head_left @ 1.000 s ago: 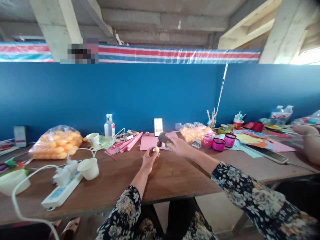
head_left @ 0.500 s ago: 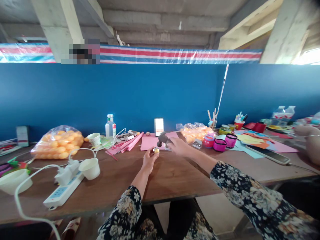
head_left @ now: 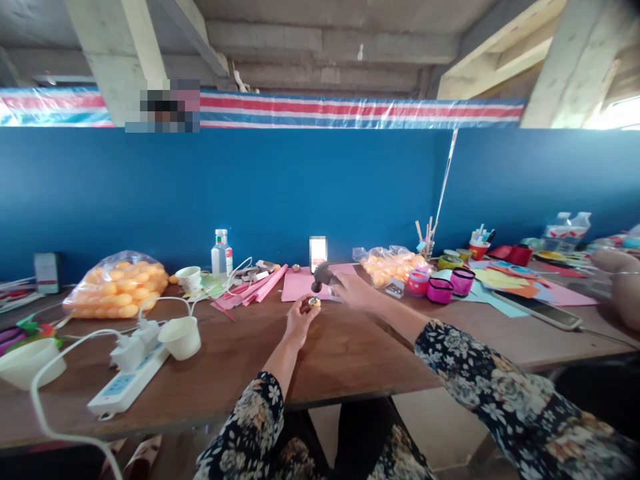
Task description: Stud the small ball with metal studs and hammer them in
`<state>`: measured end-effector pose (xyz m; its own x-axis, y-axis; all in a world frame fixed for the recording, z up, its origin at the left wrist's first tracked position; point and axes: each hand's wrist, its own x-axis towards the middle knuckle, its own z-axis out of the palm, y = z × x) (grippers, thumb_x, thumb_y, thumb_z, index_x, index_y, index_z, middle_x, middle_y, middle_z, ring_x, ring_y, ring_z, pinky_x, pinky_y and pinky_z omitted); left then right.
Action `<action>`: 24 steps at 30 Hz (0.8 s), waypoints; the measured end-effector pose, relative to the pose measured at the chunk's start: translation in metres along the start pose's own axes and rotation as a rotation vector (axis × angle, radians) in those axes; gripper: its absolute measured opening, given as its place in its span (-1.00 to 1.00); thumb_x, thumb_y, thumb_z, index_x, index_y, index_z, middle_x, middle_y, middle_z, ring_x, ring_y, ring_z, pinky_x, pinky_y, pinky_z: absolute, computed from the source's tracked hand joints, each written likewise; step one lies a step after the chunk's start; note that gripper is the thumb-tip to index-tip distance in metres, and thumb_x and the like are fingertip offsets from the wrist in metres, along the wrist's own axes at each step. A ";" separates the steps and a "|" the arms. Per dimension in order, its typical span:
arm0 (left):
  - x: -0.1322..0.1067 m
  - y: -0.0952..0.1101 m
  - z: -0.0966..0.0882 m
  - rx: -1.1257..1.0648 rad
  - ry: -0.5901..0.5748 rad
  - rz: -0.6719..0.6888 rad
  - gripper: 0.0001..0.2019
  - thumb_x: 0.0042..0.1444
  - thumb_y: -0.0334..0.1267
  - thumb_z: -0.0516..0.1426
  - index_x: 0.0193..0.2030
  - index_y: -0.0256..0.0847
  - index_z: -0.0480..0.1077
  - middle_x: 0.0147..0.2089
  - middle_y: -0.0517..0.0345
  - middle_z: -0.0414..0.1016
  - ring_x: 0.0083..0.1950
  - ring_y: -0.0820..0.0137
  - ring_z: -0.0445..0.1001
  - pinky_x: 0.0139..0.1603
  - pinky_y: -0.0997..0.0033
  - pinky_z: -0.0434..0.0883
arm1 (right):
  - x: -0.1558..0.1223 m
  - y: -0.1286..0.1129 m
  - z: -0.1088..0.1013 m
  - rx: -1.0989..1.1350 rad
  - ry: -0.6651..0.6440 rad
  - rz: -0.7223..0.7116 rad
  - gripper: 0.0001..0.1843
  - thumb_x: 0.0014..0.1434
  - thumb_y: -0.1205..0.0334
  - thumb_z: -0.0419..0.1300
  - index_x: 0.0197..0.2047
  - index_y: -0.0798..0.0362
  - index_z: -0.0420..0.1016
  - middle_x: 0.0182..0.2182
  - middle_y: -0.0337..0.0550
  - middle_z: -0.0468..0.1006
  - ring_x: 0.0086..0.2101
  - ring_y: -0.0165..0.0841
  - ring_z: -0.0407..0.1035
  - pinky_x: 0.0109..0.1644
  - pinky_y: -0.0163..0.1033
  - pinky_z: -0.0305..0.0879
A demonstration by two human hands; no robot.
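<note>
Behind the brown surface (head_left: pixel 345 367) stands a tall blue panel (head_left: pixel 300 187), and over its top edge runs a striped sheet (head_left: pixel 350 112), below concrete beams.

From the head view, I see both my arms stretched forward in dark flowered sleeves. With my left grip (head_left: pixel 299 321) I hold a small shiny ball (head_left: pixel 315 303); my fingers are closed around its side, and its upper part shows between them. It is near the middle of the surface, in front of the pink sheets (head_left: pixel 295 287). My right grip (head_left: pixel 354 292) is closed on a dark tool, like a hammer (head_left: pixel 324 274); its handle is hidden by my hand. The rounded end is just beyond the ball, and a narrow gap appears between them.

On my left side lie a clear bag of orange balls (head_left: pixel 117 287), a white power strip (head_left: pixel 129 387) and, beside it, a white cup (head_left: pixel 180 338). On my right side, a second bag of orange balls (head_left: pixel 393 265) lies near two purple containers (head_left: pixel 451 287). Further to the right there are coloured papers (head_left: pixel 505 277) and a phone (head_left: pixel 543 311). At the right edge, part of another person's arm (head_left: pixel 626 293) is visible.
</note>
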<state>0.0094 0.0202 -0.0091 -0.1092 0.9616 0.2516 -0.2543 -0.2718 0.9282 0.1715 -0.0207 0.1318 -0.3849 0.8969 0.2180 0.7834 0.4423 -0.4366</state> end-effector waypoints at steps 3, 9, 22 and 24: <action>0.000 0.000 0.000 0.016 0.014 0.006 -0.51 -0.28 -0.28 0.26 -0.11 -0.27 0.34 -0.22 0.01 0.47 -0.21 0.40 0.43 -0.11 0.34 0.32 | 0.002 0.001 0.004 -0.009 0.001 -0.005 -0.77 0.19 0.24 -0.11 -0.26 0.13 0.33 -0.51 -0.17 0.44 -0.48 -0.43 0.31 -0.38 -0.38 0.10; -0.002 0.003 0.001 0.016 -0.017 0.029 -0.52 -0.27 -0.29 0.26 -0.11 -0.28 0.34 -0.21 0.01 0.48 -0.21 0.40 0.44 -0.11 0.35 0.33 | 0.004 0.002 0.011 -0.056 -0.030 -0.009 -0.77 0.17 0.23 -0.08 -0.32 0.15 0.34 -0.48 -0.10 0.45 -0.47 -0.40 0.31 -0.39 -0.37 0.09; -0.003 0.005 0.001 -0.112 -0.018 -0.063 -0.53 -0.26 -0.26 0.26 -0.12 -0.26 0.35 -0.18 0.05 0.47 -0.16 0.40 0.44 -0.07 0.35 0.33 | 0.004 -0.001 0.002 0.029 -0.045 0.041 -0.77 0.17 0.26 -0.12 -0.33 0.13 0.31 -0.56 -0.19 0.41 -0.54 -0.47 0.27 -0.46 -0.40 0.08; -0.003 0.006 0.002 -0.182 -0.009 -0.100 -0.56 -0.24 -0.25 0.26 -0.14 -0.25 0.35 -0.19 0.06 0.46 -0.17 0.41 0.45 -0.05 0.33 0.33 | 0.004 -0.001 -0.002 0.047 -0.041 0.048 -0.79 0.16 0.26 -0.12 -0.33 0.12 0.30 -0.56 -0.21 0.41 -0.56 -0.48 0.26 -0.47 -0.41 0.08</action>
<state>0.0101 0.0155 -0.0037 -0.0661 0.9843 0.1639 -0.4334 -0.1762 0.8838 0.1705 -0.0176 0.1347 -0.3676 0.9161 0.1602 0.7783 0.3973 -0.4862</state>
